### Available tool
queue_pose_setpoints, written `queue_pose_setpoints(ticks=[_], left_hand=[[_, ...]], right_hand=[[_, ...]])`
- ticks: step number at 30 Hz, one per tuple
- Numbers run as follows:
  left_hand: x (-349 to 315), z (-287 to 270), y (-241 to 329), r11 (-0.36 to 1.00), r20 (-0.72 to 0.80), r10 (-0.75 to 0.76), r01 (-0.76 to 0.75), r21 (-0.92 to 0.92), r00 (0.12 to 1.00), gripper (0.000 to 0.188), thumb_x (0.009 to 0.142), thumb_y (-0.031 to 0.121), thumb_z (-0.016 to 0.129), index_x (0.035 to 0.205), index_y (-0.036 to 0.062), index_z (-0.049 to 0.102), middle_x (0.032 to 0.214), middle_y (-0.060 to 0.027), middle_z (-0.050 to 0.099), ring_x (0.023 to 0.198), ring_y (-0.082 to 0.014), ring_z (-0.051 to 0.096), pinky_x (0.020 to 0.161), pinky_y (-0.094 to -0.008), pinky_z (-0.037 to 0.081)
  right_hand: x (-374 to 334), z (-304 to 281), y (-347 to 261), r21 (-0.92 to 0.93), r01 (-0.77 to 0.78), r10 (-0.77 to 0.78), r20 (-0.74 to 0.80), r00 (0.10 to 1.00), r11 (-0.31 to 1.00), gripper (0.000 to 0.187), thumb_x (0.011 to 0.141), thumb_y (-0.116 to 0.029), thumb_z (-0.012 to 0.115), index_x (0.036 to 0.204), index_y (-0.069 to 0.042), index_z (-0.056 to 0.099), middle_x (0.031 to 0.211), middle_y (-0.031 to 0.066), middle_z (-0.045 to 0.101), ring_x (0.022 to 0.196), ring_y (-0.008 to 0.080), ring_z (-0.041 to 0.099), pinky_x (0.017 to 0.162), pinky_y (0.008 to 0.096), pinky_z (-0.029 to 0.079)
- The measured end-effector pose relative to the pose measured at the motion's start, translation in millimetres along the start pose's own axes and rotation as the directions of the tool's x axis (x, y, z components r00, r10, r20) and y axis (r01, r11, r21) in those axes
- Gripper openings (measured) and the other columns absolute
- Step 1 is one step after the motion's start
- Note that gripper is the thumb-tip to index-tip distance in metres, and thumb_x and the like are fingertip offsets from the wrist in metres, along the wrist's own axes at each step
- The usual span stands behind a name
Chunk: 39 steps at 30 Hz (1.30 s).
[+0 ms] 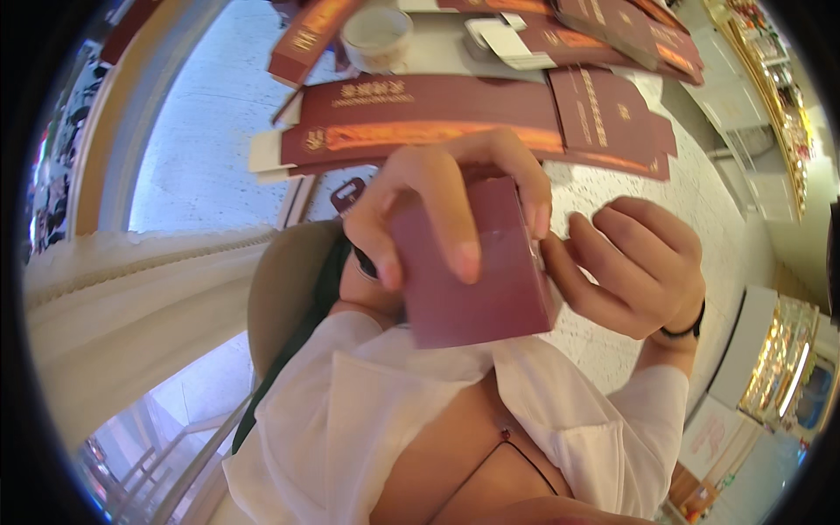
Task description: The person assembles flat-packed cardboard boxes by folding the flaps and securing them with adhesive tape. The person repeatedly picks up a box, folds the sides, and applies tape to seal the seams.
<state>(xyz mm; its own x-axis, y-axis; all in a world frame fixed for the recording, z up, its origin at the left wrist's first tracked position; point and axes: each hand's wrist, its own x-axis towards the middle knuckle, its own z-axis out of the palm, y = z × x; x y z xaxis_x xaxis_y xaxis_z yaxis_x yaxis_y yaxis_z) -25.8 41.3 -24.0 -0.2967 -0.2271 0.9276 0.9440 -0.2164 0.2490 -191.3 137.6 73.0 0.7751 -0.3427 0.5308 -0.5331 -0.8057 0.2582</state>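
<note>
Close in front of my chest is a maroon cardboard box (477,297), raised above the table and slightly tilted. My left hand (437,197) grips it from the top, its fingers spread over the near face and the right edge. Beside the box's right edge, my right hand (630,267) is curled, thumb and forefinger pinched against that edge; whether they hold a flap or only press on it is hidden. Just beyond my hands lies a long flattened maroon carton (446,109) with an orange stripe and a pale end flap.
More flat maroon cartons (604,35) overlap at the far side of the table. A round whitish tub (376,39) stands among them, near a small clear container (481,39). A beige chair back (284,297) and cream curtain (131,324) are at my left. Lit shelves (783,367) line the right.
</note>
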Motion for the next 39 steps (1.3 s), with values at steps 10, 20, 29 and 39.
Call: queue_pose_setpoints(ticks=[10,20,29,39], left_hand=[[4.7,44.6,39.1,0.429,-0.315,-0.207,0.375,0.821,0.926,0.049,0.059,0.032,0.086,0.101,0.0136,0.068,0.112,-0.0110,0.050,0.102,-0.0297,0.050,0.088,-0.0396,0.042],[13.9,26.7,39.8,0.376,-0.621,-0.252,0.666,0.644,0.743,0.068,0.076,0.047,0.072,0.124,0.0026,0.053,0.124,-0.0140,0.046,0.115,-0.0238,0.047,0.096,-0.0370,0.039],[82.4,-83.6,-51.6,-0.367,-0.358,-0.659,0.133,0.921,0.662,0.049,0.088,0.034,0.057,0.122,-0.0011,0.053,0.124,-0.0198,0.052,0.114,-0.0350,0.051,0.096,-0.0423,0.041],[-10.9,-98.7,-149.6,-0.400,-0.350,-0.724,0.051,0.915,0.594,0.052,0.090,0.032,0.054,0.128,-0.0035,0.045,0.133,-0.0271,0.045,0.123,-0.0426,0.043,0.105,-0.0427,0.036]], right_hand=[[-19.7,3.6,-28.1,0.632,-0.586,0.500,0.338,0.797,0.507,0.102,0.064,-0.037,0.083,0.140,0.002,0.027,0.129,0.0209,0.044,0.118,0.0344,0.047,0.100,0.0428,0.036],[-91.9,50.7,-30.1,0.548,-0.731,0.719,0.301,0.626,0.407,0.095,0.067,-0.015,0.081,0.144,-0.002,0.027,0.125,0.0207,0.047,0.109,0.0364,0.051,0.096,0.0393,0.040],[-213.9,-16.4,-42.6,0.173,-0.961,0.974,0.034,0.223,0.214,0.083,0.083,-0.026,0.067,0.145,0.001,0.020,0.130,0.0206,0.039,0.116,0.0335,0.045,0.097,0.0423,0.040],[-294.1,-22.2,-56.6,0.582,-0.794,0.973,-0.227,0.051,0.177,0.074,0.091,-0.023,0.060,0.145,0.004,0.017,0.138,0.0156,0.040,0.119,0.0228,0.047,0.099,0.0347,0.039]])
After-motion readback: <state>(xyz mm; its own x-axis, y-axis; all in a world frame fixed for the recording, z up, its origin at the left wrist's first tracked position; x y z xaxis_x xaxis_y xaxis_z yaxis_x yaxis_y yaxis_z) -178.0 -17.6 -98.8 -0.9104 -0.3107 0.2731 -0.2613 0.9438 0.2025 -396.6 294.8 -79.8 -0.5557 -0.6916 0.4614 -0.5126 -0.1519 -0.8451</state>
